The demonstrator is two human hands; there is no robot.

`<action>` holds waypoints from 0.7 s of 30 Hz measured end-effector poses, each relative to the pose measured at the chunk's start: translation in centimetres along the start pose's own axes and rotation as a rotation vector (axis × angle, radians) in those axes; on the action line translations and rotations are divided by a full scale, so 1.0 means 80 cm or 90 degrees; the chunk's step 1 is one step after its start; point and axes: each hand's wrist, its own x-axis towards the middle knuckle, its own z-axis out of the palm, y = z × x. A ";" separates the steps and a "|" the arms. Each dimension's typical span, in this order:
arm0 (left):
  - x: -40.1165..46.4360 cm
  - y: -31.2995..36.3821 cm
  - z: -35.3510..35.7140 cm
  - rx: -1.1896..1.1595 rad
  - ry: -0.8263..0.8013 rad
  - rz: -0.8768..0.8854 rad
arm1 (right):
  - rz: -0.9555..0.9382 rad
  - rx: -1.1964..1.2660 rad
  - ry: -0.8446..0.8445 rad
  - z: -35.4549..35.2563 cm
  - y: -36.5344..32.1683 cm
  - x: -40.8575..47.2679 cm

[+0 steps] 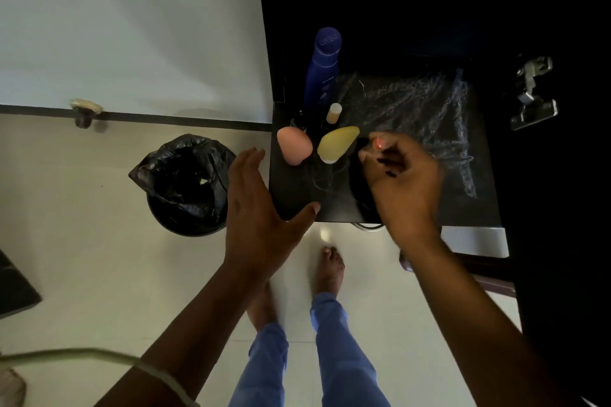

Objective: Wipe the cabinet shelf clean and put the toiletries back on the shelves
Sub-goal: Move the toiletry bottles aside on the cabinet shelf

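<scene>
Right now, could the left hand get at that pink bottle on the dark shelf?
Probably yes. The left hand is open and empty just off the shelf's front left corner, and nothing stands between it and the pink bottle near that edge.

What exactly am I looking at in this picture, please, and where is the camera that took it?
There is no machine here: a person wears a wide-angle camera on the head, looking down past their own arms to their legs and bare feet on the pale floor.

The dark surface is a cabinet shelf, streaked with whitish smears on its right part. At its left end stand a tall blue bottle, a small bottle with a pale cap, a pink item and a yellow item; what those two are I cannot tell.

The left hand is open and empty, beside the shelf's front left corner. The right hand is over the shelf, fingers curled; anything it may be pinching is too dark to make out.

On the floor to the left stands a bin with a black liner.
</scene>
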 end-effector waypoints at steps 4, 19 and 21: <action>-0.025 -0.004 -0.020 0.096 -0.044 0.122 | -0.046 -0.024 0.002 0.025 -0.005 -0.045; -0.025 -0.036 -0.038 0.261 -0.191 0.320 | -0.072 -0.127 0.041 0.082 -0.003 -0.077; -0.024 -0.035 -0.040 0.261 -0.204 0.314 | -0.065 -0.131 0.045 0.083 -0.004 -0.080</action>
